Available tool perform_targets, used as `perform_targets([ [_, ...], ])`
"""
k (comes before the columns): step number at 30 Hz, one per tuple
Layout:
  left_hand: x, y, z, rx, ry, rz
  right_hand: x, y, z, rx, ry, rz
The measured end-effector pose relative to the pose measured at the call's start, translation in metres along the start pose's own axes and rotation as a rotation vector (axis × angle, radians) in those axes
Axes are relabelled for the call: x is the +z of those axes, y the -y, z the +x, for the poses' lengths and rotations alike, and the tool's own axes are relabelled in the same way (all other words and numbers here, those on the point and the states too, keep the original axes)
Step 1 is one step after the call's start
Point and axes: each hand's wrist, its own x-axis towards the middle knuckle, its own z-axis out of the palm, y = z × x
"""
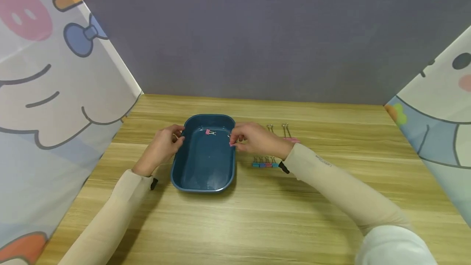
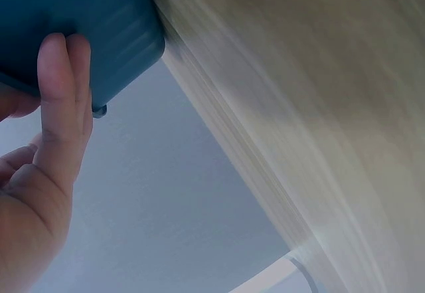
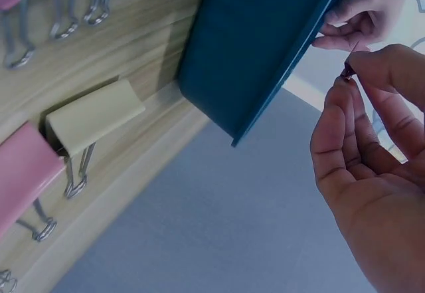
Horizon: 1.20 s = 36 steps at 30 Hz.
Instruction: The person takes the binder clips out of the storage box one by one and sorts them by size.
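A deep blue tray [image 1: 204,167] stands on the table with a small pink binder clip [image 1: 208,132] lying near its far end. My left hand [image 1: 163,146] grips the left rim, its fingers against the outer wall [image 2: 119,34] and its thumb by the edge. Above the right rim, my right hand [image 1: 254,138] pinches another small pink binder clip [image 1: 232,144] between thumb and fingertips; most of that clip is hidden in the right wrist view. Right of the tray, near my right wrist, sits a row of small teal, blue and red binder clips [image 1: 265,165].
Farther back on the wooden table [image 1: 235,224] are a large pink binder clip [image 1: 292,140] and a cream binder clip [image 3: 96,117], the latter hidden behind my right hand in the head view. A grey panel [image 1: 257,36] rises behind the table, with cartoon-printed cloth [image 1: 73,105] at the sides.
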Motion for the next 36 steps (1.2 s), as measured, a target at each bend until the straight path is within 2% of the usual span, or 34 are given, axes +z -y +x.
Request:
perform_targets([
  [12, 0.001, 0.001, -0.001, 0.004, 0.001, 0.011, 0.000, -0.001, -0.021, -0.089, -0.066, -0.033],
  [18, 0.000, -0.001, 0.000, 0.009, -0.001, 0.013, -0.007, -0.004, -0.033, -0.039, -0.077, -0.017],
  [25, 0.000, -0.002, 0.000, 0.003, 0.001, 0.010, -0.011, -0.013, -0.047, 0.013, -0.082, -0.049],
  [36, 0.000, 0.001, -0.001, 0.002, -0.004, 0.005, -0.014, -0.028, -0.076, 0.070, -0.149, -0.038],
])
